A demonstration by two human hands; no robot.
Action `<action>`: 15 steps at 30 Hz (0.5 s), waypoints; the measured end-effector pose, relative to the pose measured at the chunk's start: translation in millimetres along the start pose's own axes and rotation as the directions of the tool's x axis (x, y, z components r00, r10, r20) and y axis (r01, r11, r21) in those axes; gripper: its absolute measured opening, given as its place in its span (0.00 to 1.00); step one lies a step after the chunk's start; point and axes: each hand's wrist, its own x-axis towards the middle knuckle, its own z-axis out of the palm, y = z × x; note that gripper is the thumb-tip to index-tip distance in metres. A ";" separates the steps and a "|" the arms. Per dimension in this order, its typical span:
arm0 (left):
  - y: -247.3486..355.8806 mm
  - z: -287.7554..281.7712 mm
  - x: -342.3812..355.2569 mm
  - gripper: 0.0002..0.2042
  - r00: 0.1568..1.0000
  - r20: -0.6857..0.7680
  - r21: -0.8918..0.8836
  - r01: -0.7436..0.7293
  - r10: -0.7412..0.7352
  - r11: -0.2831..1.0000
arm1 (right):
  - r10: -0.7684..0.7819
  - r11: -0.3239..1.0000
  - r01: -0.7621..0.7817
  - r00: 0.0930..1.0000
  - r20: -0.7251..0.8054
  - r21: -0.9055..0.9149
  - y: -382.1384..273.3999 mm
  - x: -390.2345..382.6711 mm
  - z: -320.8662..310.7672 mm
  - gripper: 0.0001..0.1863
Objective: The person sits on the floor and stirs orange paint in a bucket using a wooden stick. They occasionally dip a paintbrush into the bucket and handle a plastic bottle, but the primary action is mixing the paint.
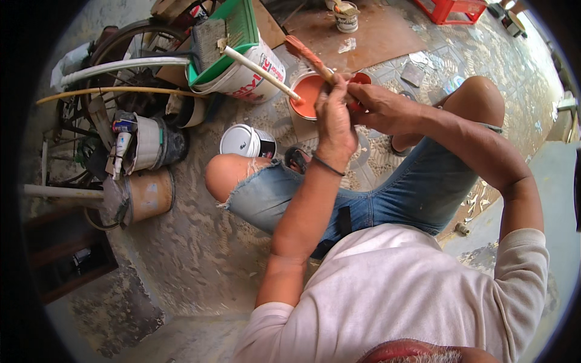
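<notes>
A paintbrush [304, 54] with orange-stained bristles is held up, tilted, by its wooden handle in my left hand [336, 118]. My right hand [378, 106] is closed just beside it, touching the left; a red item is partly hidden at its fingers, too covered to make out. Behind both hands stands an open can of orange paint [305, 91], with a long white stick [259, 69] slanting out of it. Another red rounded shape [362, 77] shows behind the brush handle. A white lidded bucket [241, 142] sits nearer my left knee.
At the left are a large white bucket [254, 85] with a green tray [236, 15], a bicycle wheel [106, 45], more buckets [151, 193] and poles. A small container [346, 21] stands on a brown sheet [387, 42]. A red crate [454, 9] is at the back right.
</notes>
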 end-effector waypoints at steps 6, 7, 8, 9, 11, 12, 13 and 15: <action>-5.4 20.8 6.3 0.16 0.981 0.141 0.119 0.116 -0.132 0.986 | 0.469 0.657 -0.152 0.849 -0.243 0.739 21.0 2.4 -4.9 0.06; -13.4 4.3 21.1 0.11 0.989 0.104 0.092 0.097 -0.107 0.991 | 0.532 0.743 -0.302 0.807 -0.255 0.597 32.0 9.8 -22.1 0.05; -8.7 2.0 19.6 0.11 0.998 0.058 0.085 0.031 -0.036 0.996 | 0.388 0.773 -0.188 0.896 -0.217 0.606 43.5 12.3 -38.4 0.07; 3.4 -3.4 16.7 0.10 0.999 0.006 0.088 -0.034 0.034 0.996 | 0.501 0.693 -0.223 0.833 -0.235 0.686 35.6 25.9 -47.4 0.09; 44.7 -9.1 2.4 0.08 0.969 -0.048 0.120 -0.234 0.241 0.965 | 0.607 0.582 -0.264 0.771 -0.195 0.770 36.3 61.9 -49.1 0.12; 73.6 -7.3 -6.7 0.07 0.928 -0.040 0.137 -0.361 0.369 0.922 | 0.608 0.564 -0.286 0.778 -0.155 0.774 52.1 86.0 -53.4 0.13; 94.7 -6.7 -8.7 0.08 0.853 0.013 0.160 -0.517 0.522 0.841 | 0.645 0.563 -0.366 0.755 -0.116 0.741 108.5 115.0 -57.9 0.15; 145.4 -23.2 -17.7 0.10 0.646 0.042 0.247 -0.746 0.762 0.619 | 0.677 0.664 -0.441 0.698 -0.235 0.604 163.3 164.7 -22.8 0.18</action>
